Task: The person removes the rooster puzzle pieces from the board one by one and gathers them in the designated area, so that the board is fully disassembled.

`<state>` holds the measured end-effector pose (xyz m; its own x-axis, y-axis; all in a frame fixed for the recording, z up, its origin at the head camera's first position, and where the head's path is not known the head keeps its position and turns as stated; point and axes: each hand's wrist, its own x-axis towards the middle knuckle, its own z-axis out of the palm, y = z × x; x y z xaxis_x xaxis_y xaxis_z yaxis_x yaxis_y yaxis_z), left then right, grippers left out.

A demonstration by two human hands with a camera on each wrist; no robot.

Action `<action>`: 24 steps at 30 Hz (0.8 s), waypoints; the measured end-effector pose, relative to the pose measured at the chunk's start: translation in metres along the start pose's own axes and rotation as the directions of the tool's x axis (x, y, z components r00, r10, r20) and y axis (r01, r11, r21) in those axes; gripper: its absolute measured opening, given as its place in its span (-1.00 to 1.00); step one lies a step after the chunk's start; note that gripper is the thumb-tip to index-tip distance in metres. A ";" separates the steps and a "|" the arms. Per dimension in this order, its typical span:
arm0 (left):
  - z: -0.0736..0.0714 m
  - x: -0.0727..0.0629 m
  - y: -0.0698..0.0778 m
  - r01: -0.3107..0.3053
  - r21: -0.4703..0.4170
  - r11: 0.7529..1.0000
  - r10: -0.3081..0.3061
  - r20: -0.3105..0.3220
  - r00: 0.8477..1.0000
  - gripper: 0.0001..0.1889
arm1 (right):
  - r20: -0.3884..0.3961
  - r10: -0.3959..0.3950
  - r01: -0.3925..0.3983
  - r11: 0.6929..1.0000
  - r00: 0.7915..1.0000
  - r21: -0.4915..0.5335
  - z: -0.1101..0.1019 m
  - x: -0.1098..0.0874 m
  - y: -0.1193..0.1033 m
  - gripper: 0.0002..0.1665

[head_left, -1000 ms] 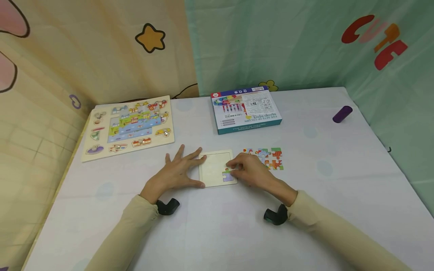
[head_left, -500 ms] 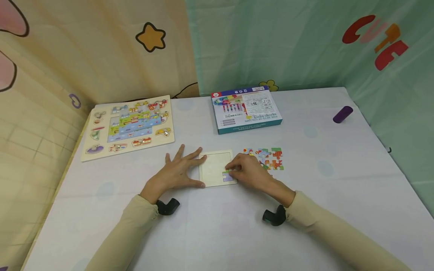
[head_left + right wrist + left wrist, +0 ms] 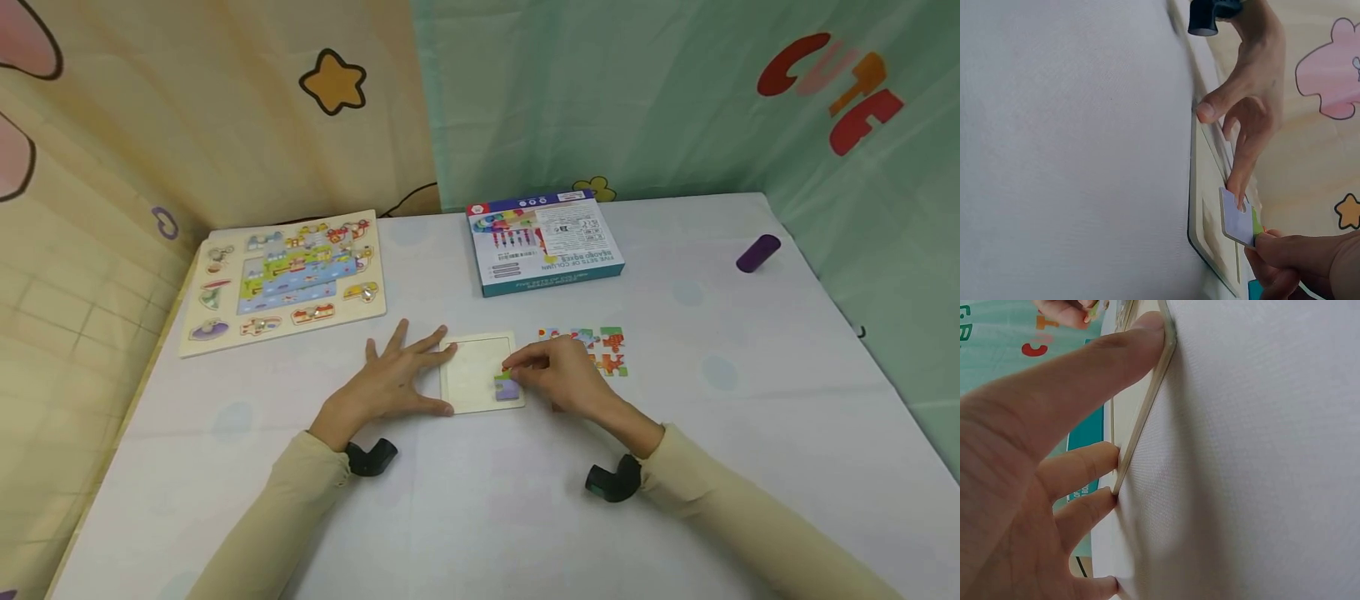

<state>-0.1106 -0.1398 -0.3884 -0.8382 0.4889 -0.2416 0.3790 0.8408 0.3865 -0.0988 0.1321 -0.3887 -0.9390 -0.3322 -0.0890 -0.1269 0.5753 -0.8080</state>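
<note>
My right hand (image 3: 564, 377) pinches a purple-and-green jigsaw puzzle piece (image 3: 507, 390) between thumb and fingers, over the lower right corner of a pale wooden puzzle tray (image 3: 468, 367). In the right wrist view the puzzle piece (image 3: 1235, 215) stands tilted, raised off the tray floor. My left hand (image 3: 393, 379) lies at the tray's left side with its fingers spread. Thumb and two fingertips touch the tray's rim, as the left wrist view shows. Several loose puzzle pieces (image 3: 612, 350) lie right of the tray, partly hidden behind my right hand.
A larger knob puzzle board (image 3: 198, 292) with picture sheets lies at the back left. Behind the tray sits a boxed bead set (image 3: 551, 246). A purple cylinder (image 3: 758, 253) lies at the far right. Curtains border the white table (image 3: 480, 517) at the back.
The puzzle piece, lying flat in the tray's corner before, is now lifted and tilted in my right fingers. That hand has shifted slightly right; my left hand stays put.
</note>
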 end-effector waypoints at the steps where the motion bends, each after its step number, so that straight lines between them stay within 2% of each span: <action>1: 0.000 0.000 0.000 0.001 0.000 1.000 -0.001 0.000 1.000 -0.01 | 0.002 0.014 -0.014 1.000 1.000 0.007 -0.002 -0.001 0.000 -0.88; 4: 0.001 0.000 -0.001 0.002 0.001 1.000 -0.002 0.001 1.000 -0.01 | 0.001 0.040 -0.040 0.999 0.999 -0.001 -0.009 -0.005 0.003 -0.88; 9: 0.002 0.000 -0.001 -0.003 -0.007 1.000 0.003 0.000 1.000 0.00 | -0.005 0.108 -0.107 0.993 0.994 0.048 -0.027 -0.017 0.016 -0.87; 14: 0.001 0.001 -0.001 -0.003 -0.011 1.000 0.004 0.005 1.000 0.00 | -0.049 0.128 -0.128 0.992 0.991 0.009 -0.044 -0.032 0.037 -0.84; 24: 0.000 0.000 0.001 0.000 -0.018 1.000 0.000 0.003 1.000 -0.01 | -0.103 0.188 -0.185 0.982 0.977 0.033 -0.072 -0.063 0.063 -0.76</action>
<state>-0.1105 -0.1389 -0.3881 -0.8370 0.4897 -0.2440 0.3721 0.8364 0.4025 -0.0712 0.2430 -0.3918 -0.9740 -0.1393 -0.1788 0.0601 0.6019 -0.7963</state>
